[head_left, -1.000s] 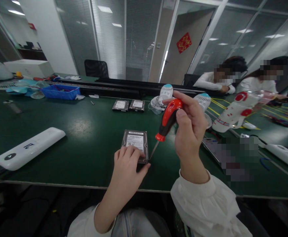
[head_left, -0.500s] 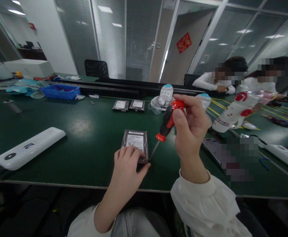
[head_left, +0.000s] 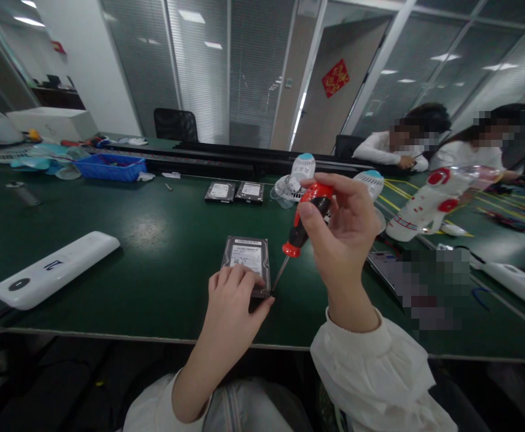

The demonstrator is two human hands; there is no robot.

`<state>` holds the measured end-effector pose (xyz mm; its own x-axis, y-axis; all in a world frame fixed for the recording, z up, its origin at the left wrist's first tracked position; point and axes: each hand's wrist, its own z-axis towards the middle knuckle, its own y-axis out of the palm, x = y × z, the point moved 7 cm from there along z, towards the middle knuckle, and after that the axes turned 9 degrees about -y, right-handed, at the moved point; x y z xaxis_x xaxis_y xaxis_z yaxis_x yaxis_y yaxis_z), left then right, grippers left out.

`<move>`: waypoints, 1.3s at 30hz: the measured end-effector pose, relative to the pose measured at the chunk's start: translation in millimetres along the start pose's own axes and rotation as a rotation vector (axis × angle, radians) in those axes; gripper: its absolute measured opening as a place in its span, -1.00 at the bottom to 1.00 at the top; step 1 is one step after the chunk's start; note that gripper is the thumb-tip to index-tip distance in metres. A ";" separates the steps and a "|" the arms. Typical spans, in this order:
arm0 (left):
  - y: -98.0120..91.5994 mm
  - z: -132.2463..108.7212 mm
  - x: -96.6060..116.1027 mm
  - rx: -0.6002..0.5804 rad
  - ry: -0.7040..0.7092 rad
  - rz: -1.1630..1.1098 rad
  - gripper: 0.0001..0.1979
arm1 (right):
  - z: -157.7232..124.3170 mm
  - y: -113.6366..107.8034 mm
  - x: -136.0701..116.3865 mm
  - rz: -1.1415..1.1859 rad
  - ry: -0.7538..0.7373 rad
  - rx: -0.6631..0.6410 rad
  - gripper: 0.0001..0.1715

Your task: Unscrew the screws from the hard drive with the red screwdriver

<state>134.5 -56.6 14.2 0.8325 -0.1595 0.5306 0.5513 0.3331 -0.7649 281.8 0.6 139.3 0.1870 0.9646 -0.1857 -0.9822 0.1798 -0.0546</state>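
A hard drive (head_left: 247, 249) with a white label lies on the green table in front of me. My left hand (head_left: 233, 300) rests over its near end, fingers on top and thumb by the near right corner, gripping it. My right hand (head_left: 345, 231) is closed around the handle of a red and black screwdriver (head_left: 299, 231). The screwdriver leans, and its tip meets the drive's near right corner beside my left thumb. Whether a screw sits under the tip is too small to tell.
Two more hard drives (head_left: 234, 192) lie farther back. A white device (head_left: 55, 270) is at left, a blue basket (head_left: 111, 168) behind it. At right are a pixelated phone-like slab (head_left: 390, 279) and a plastic bottle (head_left: 428, 201). Two people (head_left: 390, 150) sit at far right.
The screwdriver's handle has turned in my right hand, and fingers and thumb have shifted slightly left. Its tip stays at the drive's corner. My left hand and the hard drive have not moved.
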 end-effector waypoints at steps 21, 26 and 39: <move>1.0 0.1 0.7 -0.002 0.005 -0.015 -0.86 | 1.4 0.5 -4.3 -0.142 -0.020 -0.036 -0.57; 0.5 -0.5 0.0 0.003 0.006 -0.020 -0.87 | -2.3 1.8 1.0 -0.091 -0.008 -0.074 -0.52; 1.5 -0.2 -0.1 -0.007 0.001 -0.015 -0.86 | 0.0 0.2 1.9 -0.121 0.012 -0.011 -0.65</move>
<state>135.2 -56.3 12.9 0.8239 -0.1651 0.5422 0.5645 0.3243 -0.7591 282.0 2.5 138.9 0.3045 0.9336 -0.1891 -0.9521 0.2927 -0.0880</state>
